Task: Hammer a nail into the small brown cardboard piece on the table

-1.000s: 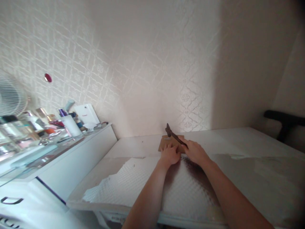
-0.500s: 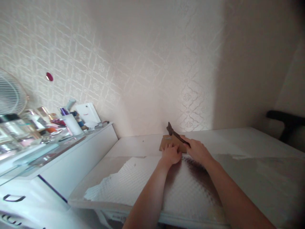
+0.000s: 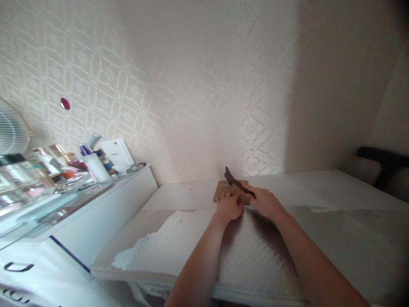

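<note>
My right hand (image 3: 264,203) is clenched round the handle of a dark hammer (image 3: 239,185), whose head has dipped slightly over the last half second and now looks nearer the brown board (image 3: 218,192); whether it touches, I can't tell. The board lies near the bench's (image 3: 179,194) back edge, just beyond the textured sheet (image 3: 185,232). My left hand (image 3: 229,208) grasps nothing I can see, fingers spread on the board, unmoved, so I judge the piece stays steady under that small dip.
</note>
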Demonstrator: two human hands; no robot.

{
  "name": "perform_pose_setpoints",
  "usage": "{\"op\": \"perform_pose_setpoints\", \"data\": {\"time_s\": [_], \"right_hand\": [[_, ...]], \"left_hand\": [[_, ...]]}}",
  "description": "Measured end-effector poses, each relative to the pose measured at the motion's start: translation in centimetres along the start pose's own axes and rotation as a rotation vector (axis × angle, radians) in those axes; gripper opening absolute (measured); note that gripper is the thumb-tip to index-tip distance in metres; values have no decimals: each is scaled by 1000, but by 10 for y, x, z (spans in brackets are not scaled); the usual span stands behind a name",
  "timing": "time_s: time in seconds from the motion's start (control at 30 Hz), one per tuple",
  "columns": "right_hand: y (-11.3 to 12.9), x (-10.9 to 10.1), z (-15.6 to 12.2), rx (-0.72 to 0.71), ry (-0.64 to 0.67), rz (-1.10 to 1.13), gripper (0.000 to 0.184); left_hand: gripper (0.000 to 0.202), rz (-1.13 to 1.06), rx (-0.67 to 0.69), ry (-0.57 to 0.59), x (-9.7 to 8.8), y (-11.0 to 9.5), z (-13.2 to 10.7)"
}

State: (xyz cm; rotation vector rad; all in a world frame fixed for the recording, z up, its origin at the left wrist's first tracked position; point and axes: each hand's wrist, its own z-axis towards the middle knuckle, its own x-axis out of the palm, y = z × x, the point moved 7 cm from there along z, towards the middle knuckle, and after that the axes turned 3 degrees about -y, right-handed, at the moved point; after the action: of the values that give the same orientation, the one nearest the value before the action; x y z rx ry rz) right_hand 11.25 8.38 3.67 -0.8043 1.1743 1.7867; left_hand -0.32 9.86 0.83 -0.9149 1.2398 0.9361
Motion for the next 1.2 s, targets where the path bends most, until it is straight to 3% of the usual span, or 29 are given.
{"op": "perform_pose_setpoints", "data": {"time_s": [0.93, 1.2], "right_hand": [[-7, -3, 0, 67, -38, -31, 46], [-4, 1, -1, 67, 17, -30, 47]], "left_hand": [[49, -11, -10, 9, 1, 0, 0], [50, -1, 5, 6, 2, 0, 1]]}}
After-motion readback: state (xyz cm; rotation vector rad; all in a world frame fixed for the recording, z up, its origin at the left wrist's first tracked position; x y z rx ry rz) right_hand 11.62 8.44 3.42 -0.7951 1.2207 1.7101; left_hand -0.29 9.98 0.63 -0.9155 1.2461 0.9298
